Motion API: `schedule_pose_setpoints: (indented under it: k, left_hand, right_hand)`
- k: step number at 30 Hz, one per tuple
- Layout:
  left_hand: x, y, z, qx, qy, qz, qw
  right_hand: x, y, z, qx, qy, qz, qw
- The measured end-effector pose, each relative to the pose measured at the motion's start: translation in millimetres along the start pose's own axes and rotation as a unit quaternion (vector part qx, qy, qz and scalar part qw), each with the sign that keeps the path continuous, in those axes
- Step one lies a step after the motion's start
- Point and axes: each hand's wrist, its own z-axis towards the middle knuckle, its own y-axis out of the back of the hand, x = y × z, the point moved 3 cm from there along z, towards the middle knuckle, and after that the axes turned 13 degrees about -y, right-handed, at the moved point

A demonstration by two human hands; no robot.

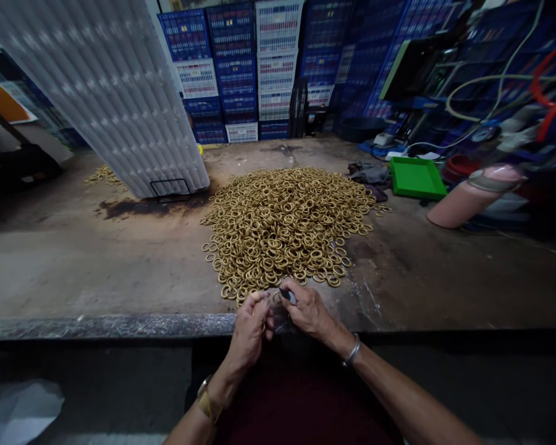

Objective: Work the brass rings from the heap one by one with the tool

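Your right hand (306, 309) has its grip closed on a small dark tool (286, 295), your left hand (252, 318) curls just beside it, though you cannot tell what that grip holds, and the big pile of gold-colored rings (287, 222) sits on the bench (120, 266) just past both hands.

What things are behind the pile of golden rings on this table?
Behind the pile of golden rings I see more tabletop, then stacked blue and white crates. The surface under the pile is covered, so it cannot be seen.
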Motion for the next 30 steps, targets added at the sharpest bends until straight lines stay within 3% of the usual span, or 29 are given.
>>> schedule_pose_setpoints:
  k: [4,8,12,14,16,18,23,30]
  left_hand:
    - [-1,-0.4,0,0.036,-0.019,0.076,0.996]
    - [-5,0.7,0,0.023,-0.052,0.138,0.989]
    - [-9,-1.5,-1,0.03,-0.116,0.169,0.978]
    - [-6,-1.2,-1,0.041,-0.097,0.161,0.981]
    - [-1,0.2,-2,0.054,-0.058,0.141,0.987]
    - [2,1.4,-2,0.068,-0.032,0.117,0.99]
    - [5,2.3,-1,0.08,-0.01,0.08,0.993]
    - [3,0.7,-3,0.079,0.005,0.001,0.997]
  right_hand:
    - [11,0,-5,0.026,0.003,0.049,0.998]
    - [13,-3,-2,0.057,-0.071,0.156,0.984]
    - [8,-12,-2,0.161,-0.194,0.283,0.925]
    - [7,-16,-4,0.2,-0.237,0.343,0.886]
    - [7,-17,-4,0.196,-0.259,0.379,0.867]
    - [7,-16,-2,0.171,-0.265,0.377,0.871]
    - [13,-11,2,0.123,-0.211,0.31,0.919]
    - [14,-13,0,0.138,-0.211,0.362,0.897]
